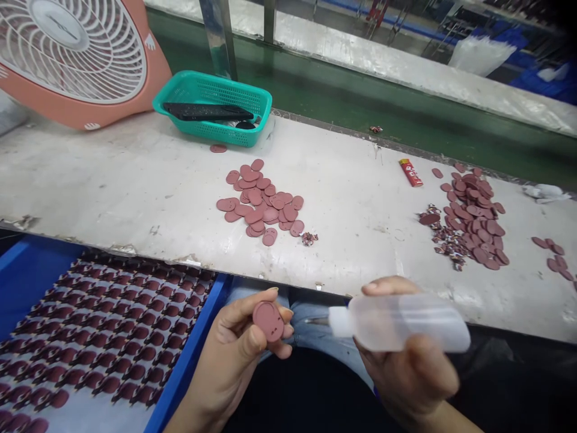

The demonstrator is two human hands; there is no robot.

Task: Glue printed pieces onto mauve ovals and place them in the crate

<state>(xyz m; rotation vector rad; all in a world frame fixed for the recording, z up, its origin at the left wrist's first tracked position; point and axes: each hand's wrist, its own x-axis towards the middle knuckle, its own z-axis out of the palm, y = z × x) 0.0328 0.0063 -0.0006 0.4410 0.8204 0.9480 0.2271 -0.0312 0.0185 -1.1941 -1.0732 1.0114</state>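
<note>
Between the thumb and fingers of my left hand [238,343] is a flat reddish-brown oval piece [268,321] with a round outline and small holes on its face. My right hand [410,361] is wrapped round a translucent white squeeze bottle [406,322]. The bottle lies sideways, its thin nozzle pointing left at the oval piece, with a gap between them. Beyond my hands, a loose pile of similar oval pieces [264,204] lies on the white table [351,198], with a small cluster of tiny parts [309,239] beside it.
A blue tray [184,355] at the lower left holds rows of dark red pieces. A pink fan [155,66] and a green basket [216,133] stand at the back left. Farther right are a red packet [411,172], another oval pile [484,222] and small dark parts [451,243].
</note>
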